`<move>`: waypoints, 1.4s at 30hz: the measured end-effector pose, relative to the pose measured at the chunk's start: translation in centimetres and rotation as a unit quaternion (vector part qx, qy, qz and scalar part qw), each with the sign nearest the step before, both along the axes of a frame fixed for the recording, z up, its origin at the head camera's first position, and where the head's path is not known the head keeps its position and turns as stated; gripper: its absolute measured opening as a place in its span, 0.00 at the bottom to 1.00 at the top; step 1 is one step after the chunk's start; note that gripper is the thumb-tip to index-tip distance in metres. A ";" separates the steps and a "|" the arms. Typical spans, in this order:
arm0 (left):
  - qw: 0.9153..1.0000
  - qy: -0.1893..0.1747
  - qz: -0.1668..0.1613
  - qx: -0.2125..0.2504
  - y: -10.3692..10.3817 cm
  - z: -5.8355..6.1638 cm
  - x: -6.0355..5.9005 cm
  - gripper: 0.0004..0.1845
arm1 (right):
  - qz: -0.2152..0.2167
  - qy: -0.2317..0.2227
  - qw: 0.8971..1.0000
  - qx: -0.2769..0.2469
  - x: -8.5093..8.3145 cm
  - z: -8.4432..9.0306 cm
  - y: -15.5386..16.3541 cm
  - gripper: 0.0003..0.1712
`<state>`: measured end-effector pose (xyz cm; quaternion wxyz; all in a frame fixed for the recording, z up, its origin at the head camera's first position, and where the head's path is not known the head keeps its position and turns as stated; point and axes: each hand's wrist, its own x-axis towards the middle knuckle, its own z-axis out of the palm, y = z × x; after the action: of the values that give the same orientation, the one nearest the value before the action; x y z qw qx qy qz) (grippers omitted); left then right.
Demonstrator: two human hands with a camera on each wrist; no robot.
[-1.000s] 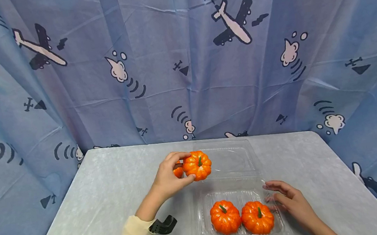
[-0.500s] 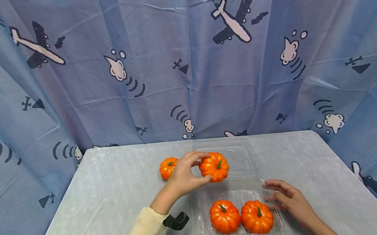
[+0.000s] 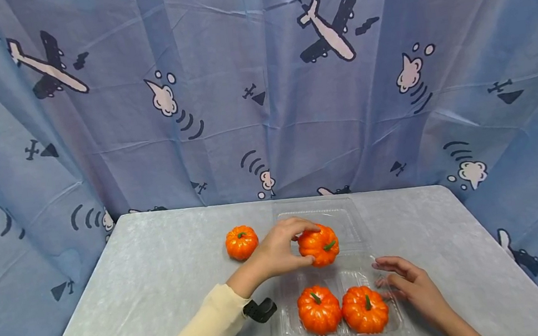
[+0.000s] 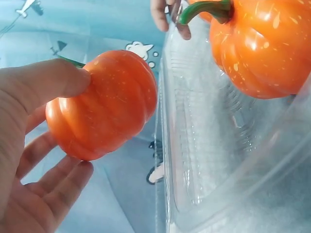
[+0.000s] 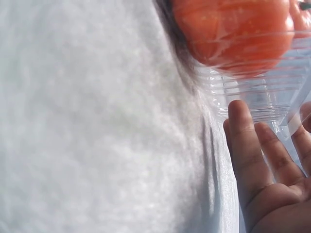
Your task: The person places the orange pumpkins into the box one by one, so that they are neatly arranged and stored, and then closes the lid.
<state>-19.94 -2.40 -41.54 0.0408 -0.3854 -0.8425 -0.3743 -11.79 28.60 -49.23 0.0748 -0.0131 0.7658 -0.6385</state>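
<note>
My left hand [image 3: 279, 251] grips a small orange toy pumpkin [image 3: 320, 246] between thumb and fingers, above the back part of a clear plastic clamshell box [image 3: 294, 335]. In the left wrist view the held pumpkin [image 4: 104, 104] hangs beside the box wall [image 4: 170, 145], its green stem partly hidden by the thumb. Two more pumpkins, a left one [image 3: 319, 310] and a right one [image 3: 365, 310], sit side by side in the front of the box. At its right side is my right hand [image 3: 411, 285]; in the right wrist view its fairly straight fingers [image 5: 248, 145] lie against the clear wall.
Another pumpkin [image 3: 241, 242] stands on the grey-white table [image 3: 170, 270], left of the box. The box's clear lid [image 3: 338, 218] lies opened out toward the back. Behind the table hangs a blue curtain [image 3: 218, 84] printed with planes.
My left hand has carried its pumpkin rightward and slightly nearer, over the box, uncovering the pumpkin left on the table. The held pumpkin has tilted a little. My right hand stays in place.
</note>
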 end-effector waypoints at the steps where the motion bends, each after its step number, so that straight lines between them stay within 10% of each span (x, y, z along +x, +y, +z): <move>1: 1.000 -0.002 -0.007 -0.003 0.2 0.0 0.0 0.27 | 0.001 0.001 1.000 -0.002 0.0 0.0 0.0 0.24; 42: 0.973 0.064 -0.129 -0.178 6.5 -0.9 -0.5 0.28 | 0.013 0.016 1.000 -0.009 0.0 -0.3 0.2 0.24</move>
<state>-20.39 4.06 -42.39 -0.0229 -0.5153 -0.8342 -0.1949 -11.77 28.83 -49.58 0.0707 -0.0334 0.7610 -0.6440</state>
